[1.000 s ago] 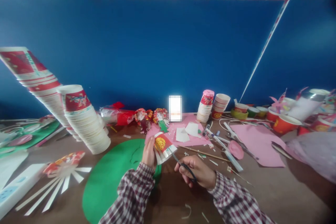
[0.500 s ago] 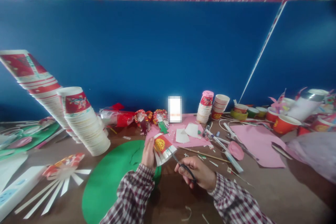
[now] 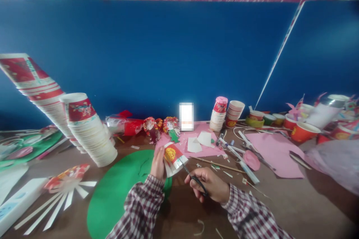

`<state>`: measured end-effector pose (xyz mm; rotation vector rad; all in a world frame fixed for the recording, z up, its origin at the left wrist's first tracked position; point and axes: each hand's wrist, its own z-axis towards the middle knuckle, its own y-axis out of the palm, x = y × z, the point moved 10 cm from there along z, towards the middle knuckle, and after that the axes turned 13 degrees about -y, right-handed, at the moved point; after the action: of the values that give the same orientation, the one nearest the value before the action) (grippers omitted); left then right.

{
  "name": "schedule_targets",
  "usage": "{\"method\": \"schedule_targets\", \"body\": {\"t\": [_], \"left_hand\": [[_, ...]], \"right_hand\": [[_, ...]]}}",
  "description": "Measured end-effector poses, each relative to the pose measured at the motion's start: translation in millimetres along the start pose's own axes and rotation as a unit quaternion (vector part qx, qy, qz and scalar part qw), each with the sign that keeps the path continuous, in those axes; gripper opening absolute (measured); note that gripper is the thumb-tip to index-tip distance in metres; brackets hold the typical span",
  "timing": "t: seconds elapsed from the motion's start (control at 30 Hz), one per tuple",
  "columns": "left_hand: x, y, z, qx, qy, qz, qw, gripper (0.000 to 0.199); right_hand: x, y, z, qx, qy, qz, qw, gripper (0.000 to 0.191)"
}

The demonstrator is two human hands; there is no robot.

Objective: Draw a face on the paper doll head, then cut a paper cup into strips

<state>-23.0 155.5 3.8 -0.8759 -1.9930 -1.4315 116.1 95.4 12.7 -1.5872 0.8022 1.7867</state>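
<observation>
A red and white paper cup (image 3: 171, 154) with a yellow emblem is tilted in my left hand (image 3: 158, 165), its white rim end cut into strips and turned toward me. My right hand (image 3: 209, 185) grips a pair of scissors (image 3: 198, 183) by the black handles. The blades reach into the cut end of the cup, on its right side. Beneath my left hand and forearm lies a round green sheet (image 3: 117, 194). Fingers of my left hand behind the cup are hidden.
Tall stacks of paper cups (image 3: 91, 138) stand at the left, near a cup cut into a fan of strips (image 3: 66, 186). Pink paper (image 3: 280, 157), pens (image 3: 238, 157) and paper scraps lie right of centre. Red cups (image 3: 304, 132) stand at the far right. A blue panel (image 3: 168, 56) rises behind.
The scissors and my right hand have shifted slightly left, with the blades further into the cup's cut end. My left hand keeps its hold on the cup.
</observation>
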Motion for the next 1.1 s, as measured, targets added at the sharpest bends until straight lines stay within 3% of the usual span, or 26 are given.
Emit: {"method": "schedule_targets", "body": {"t": [0.47, 1.1], "left_hand": [[1.2, 4.8, -2.5, -0.010, 0.009, 0.031, 0.999, 0.023], [-1.2, -1.3, 1.9, 0.003, 0.020, 0.047, 0.999, 0.031]], "right_hand": [[0.8, 0.7, -0.3, -0.009, -0.003, 0.007, 1.000, 0.055], [0.7, -5.0, -0.7, 0.027, -0.018, -0.008, 0.999, 0.044]]}}
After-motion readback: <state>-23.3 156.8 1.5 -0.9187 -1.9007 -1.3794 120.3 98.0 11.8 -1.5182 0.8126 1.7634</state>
